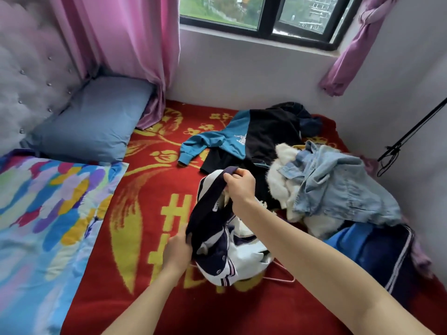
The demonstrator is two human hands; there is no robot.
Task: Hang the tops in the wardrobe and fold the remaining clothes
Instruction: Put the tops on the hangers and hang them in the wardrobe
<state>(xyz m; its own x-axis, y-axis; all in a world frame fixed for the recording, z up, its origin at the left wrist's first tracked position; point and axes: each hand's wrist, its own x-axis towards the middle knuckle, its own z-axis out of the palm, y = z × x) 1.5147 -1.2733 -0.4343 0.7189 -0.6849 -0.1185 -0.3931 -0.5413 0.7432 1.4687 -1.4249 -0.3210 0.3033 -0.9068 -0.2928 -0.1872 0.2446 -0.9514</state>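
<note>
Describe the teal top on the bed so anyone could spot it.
On the red blanket, below the window, lies a clothes pile. The teal and black sweatshirt sits at its far left, one sleeve stretched left; it alone has a small white print.

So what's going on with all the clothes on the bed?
A person is sorting clothes. Both hands hold a navy and white top: the right hand grips its dark neck band up high, and the left hand grips it lower down. A pink hanger lies under it on the red blanket. A teal and black jacket and a denim jacket wait in a heap behind.
</note>
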